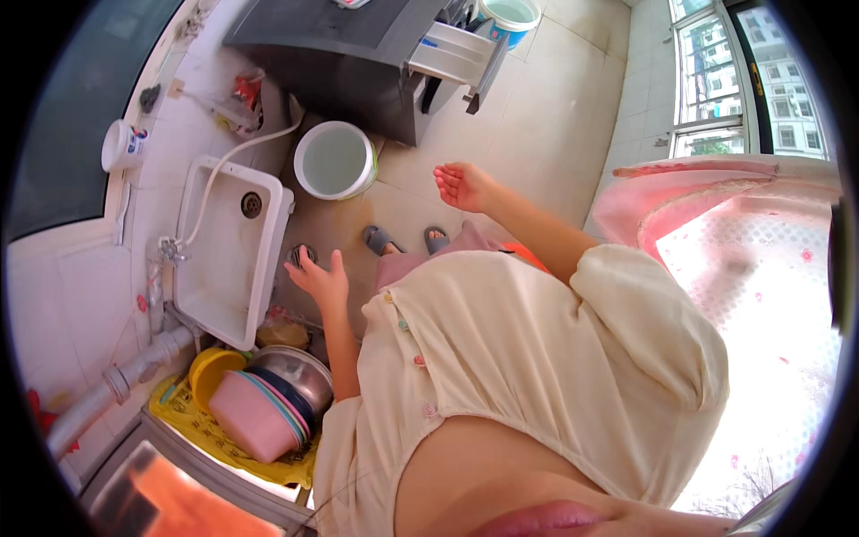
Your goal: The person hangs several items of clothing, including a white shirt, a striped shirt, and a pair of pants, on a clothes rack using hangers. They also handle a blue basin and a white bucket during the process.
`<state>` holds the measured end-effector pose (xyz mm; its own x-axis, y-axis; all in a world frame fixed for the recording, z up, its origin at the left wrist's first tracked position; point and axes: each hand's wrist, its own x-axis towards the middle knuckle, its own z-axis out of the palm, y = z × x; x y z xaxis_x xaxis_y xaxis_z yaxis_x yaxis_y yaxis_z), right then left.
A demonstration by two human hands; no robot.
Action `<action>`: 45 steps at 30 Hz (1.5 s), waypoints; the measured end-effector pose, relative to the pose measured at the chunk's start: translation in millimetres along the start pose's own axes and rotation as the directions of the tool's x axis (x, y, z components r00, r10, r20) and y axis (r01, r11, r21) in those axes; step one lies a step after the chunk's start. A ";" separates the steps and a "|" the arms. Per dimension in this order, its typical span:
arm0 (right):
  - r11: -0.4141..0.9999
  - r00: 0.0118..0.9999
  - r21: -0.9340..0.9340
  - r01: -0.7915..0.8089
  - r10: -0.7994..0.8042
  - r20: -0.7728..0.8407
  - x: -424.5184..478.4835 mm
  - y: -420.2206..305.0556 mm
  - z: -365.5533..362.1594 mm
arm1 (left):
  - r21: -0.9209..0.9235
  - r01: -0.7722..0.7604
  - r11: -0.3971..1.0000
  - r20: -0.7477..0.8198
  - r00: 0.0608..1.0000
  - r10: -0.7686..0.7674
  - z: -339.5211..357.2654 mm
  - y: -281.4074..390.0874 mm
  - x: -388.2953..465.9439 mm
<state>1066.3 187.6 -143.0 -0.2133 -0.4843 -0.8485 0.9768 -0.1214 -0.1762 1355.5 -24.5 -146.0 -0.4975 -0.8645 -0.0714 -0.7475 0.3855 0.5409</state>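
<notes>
With its fingers spread and nothing in it, my left hand (322, 276) hangs over the tiled floor, beside the white sink (221, 262). A thin hose (225, 156) runs from the tap (173, 249) across that sink. My right hand (463, 188) is raised over the floor with its fingers partly curled and apart, and no object shows in it. A white bucket (335, 161) of what looks like water stands on the floor between the sink and a dark grey cabinet. It touches neither hand.
A washing-machine-like drawer (456, 50) sticks out of the dark cabinet (322, 60). Behind it stands another water-filled bucket (511, 19). Stacked basins (258, 413) lie on a yellow bag (201, 429) below the sink. A pink-trimmed cover (738, 268) is at the right.
</notes>
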 end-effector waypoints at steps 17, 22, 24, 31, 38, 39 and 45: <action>0.817 0.936 0.459 0.350 -0.280 -0.214 -33.7 -158.7 -122.8 | -0.414 -0.638 0.650 0.200 0.633 0.748 111.2 363.4 155.3; 0.703 0.926 0.616 0.355 -0.177 -0.332 -36.4 -207.9 -203.1 | -0.325 -0.785 0.527 0.306 0.440 0.844 223.6 482.3 176.1; 0.702 0.929 0.617 0.355 -0.190 -0.319 -42.5 -247.9 -232.5 | -0.256 -0.781 0.570 0.402 0.450 0.797 287.9 525.8 195.0; 0.626 0.851 0.581 0.520 -0.316 -0.420 -130.7 -406.2 -330.6 | 0.300 -0.521 0.799 0.663 0.716 0.217 459.3 568.3 268.5; 0.634 0.824 0.526 0.567 -0.421 -0.379 -141.6 -568.1 -330.9 | 0.582 -0.352 0.733 0.623 0.773 -0.124 462.9 608.9 243.5; 0.662 0.840 0.517 0.542 -0.423 -0.339 -129.9 -589.0 -321.6 | 0.593 -0.360 0.720 0.617 0.777 -0.120 461.1 616.4 246.1; 0.822 0.916 0.417 0.389 -0.393 -0.079 -89.4 -678.0 -261.7 | 0.630 -0.397 0.668 0.632 0.761 -0.144 486.6 619.0 214.6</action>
<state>427.7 539.9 -78.2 -0.5782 -0.3273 -0.7474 0.7124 -0.6491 -0.2668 571.9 185.5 -234.2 -0.5491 -0.5099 -0.6622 -0.5791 0.8034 -0.1384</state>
